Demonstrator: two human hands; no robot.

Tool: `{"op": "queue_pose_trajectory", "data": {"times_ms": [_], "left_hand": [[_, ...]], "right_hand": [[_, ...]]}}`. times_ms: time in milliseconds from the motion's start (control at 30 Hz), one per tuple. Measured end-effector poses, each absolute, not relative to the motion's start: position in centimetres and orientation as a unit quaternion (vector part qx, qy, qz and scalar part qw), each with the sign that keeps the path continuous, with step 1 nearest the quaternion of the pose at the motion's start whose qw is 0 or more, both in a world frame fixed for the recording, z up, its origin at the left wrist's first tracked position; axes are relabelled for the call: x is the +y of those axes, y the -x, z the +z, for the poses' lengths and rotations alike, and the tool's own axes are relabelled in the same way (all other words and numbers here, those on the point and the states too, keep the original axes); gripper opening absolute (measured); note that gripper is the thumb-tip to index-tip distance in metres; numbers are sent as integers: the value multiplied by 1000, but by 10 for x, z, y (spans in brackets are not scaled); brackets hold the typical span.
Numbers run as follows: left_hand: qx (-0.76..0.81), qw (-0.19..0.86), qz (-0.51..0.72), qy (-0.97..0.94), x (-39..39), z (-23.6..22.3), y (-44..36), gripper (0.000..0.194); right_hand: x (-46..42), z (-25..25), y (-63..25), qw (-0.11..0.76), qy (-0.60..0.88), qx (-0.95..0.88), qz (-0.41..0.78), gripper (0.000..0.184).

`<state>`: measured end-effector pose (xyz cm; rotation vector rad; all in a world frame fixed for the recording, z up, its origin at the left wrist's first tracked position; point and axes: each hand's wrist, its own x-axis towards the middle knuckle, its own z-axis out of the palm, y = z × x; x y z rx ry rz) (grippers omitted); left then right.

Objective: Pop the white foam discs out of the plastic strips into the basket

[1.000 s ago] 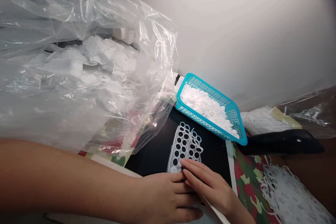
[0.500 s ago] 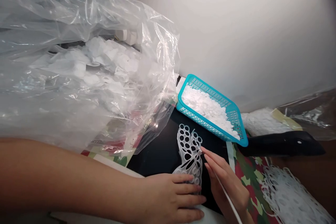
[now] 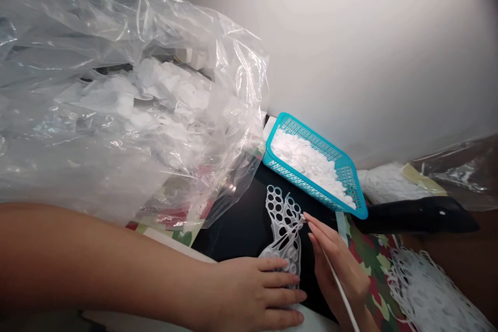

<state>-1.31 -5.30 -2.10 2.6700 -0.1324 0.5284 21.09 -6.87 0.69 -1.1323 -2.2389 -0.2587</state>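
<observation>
A white perforated sheet [image 3: 283, 223] full of round holes lies crumpled on a black mat [image 3: 241, 223]. My left hand [image 3: 252, 295] lies flat with fingers spread, pressing the sheet's near end down. My right hand [image 3: 336, 270] has its fingers pressed together on the sheet's right edge, pinching it, with a thin white strip running back along the hand. A turquoise basket [image 3: 352, 194] of small white round pieces stands just beyond the sheet.
A big clear plastic bag [image 3: 128, 104] of white pieces fills the left. More punched white sheets [image 3: 424, 290] lie at lower right on a camouflage cloth [image 3: 373, 264]. A black handle-like object [image 3: 412, 215] sits right of the basket, and a white wall stands behind.
My right hand moved from beside the left hand up to the sheet's right edge and pulled it, so the flat sheet is now twisted and bunched. The left hand stayed put.
</observation>
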Motion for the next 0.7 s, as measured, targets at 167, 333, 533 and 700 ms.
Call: {"op": "queue_pose_trajectory", "data": {"times_ms": [167, 333, 533, 700], "left_hand": [[-48, 221, 187, -956, -54, -21, 13, 60], [-45, 250, 178, -951, -54, -21, 13, 63], [-45, 231, 188, -954, -54, -22, 12, 63], [-52, 200, 162, -965, -53, -20, 12, 63]], "right_hand": [[-70, 11, -211, 307, 439, -836, -122, 43], [-71, 12, -212, 317, 440, -830, -133, 43], [-71, 12, -214, 341, 445, -818, -128, 42], [-71, 13, -214, 355, 449, -808, -141, 40]]}}
